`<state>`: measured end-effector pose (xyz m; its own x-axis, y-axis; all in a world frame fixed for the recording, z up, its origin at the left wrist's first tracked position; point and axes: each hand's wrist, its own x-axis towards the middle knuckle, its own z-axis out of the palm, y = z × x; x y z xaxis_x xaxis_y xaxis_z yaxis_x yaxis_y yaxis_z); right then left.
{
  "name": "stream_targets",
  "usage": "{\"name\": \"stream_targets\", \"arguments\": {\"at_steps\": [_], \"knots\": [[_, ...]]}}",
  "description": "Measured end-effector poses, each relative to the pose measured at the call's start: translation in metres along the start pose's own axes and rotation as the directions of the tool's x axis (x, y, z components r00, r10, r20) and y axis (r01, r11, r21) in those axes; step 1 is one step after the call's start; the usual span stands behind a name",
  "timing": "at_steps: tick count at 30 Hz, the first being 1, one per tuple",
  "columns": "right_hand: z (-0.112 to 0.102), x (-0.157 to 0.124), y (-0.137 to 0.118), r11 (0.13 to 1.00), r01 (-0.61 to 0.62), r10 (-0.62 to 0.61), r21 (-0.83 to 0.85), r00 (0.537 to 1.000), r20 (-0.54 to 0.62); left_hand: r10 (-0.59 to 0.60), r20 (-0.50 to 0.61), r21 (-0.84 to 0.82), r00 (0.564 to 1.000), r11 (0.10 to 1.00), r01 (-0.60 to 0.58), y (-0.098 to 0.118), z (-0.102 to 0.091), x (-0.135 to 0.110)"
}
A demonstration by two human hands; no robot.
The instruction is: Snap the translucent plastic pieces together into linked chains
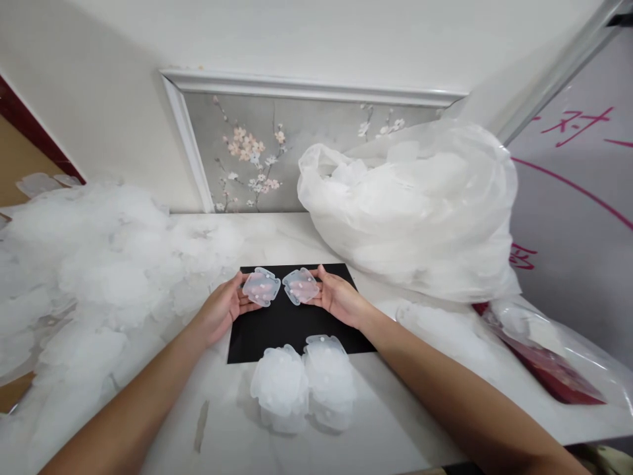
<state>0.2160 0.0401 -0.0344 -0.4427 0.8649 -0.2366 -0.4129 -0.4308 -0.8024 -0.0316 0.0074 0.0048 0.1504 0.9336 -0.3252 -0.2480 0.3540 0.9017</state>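
Observation:
My left hand [225, 310] holds a small translucent plastic piece [261, 286] with wavy edges, palm up, over a black mat [287, 323]. In my right hand [339, 297] lies a matching translucent piece [301, 285], and the two pieces sit side by side, almost touching. Both hands curl their fingers under the pieces. Two stacks of the same translucent pieces [302, 382] stand next to each other at the near edge of the mat.
A large heap of loose translucent pieces [89, 277] covers the left of the white table [232, 429]. A big white plastic bag [420, 211], full, rests at the right rear. A red packet in clear wrap [548, 363] lies at the right. A flower painting [277, 152] leans behind.

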Motion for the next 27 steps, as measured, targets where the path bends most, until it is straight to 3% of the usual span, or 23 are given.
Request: {"name": "stream_targets", "arguments": {"at_steps": [22, 27], "knots": [[0.0011, 0.0001, 0.0001, 0.998, 0.068, -0.068, -0.001, 0.998, 0.006, 0.043, 0.045, 0.078, 0.998, 0.996, -0.047, 0.0040, 0.0038, -0.0069], [0.0012, 0.0012, -0.0008, 0.998, 0.060, -0.059, -0.024, 0.998, 0.030, 0.038, 0.010, 0.055, 0.999, 0.998, -0.038, 0.0060, 0.0047, -0.0078]]}}
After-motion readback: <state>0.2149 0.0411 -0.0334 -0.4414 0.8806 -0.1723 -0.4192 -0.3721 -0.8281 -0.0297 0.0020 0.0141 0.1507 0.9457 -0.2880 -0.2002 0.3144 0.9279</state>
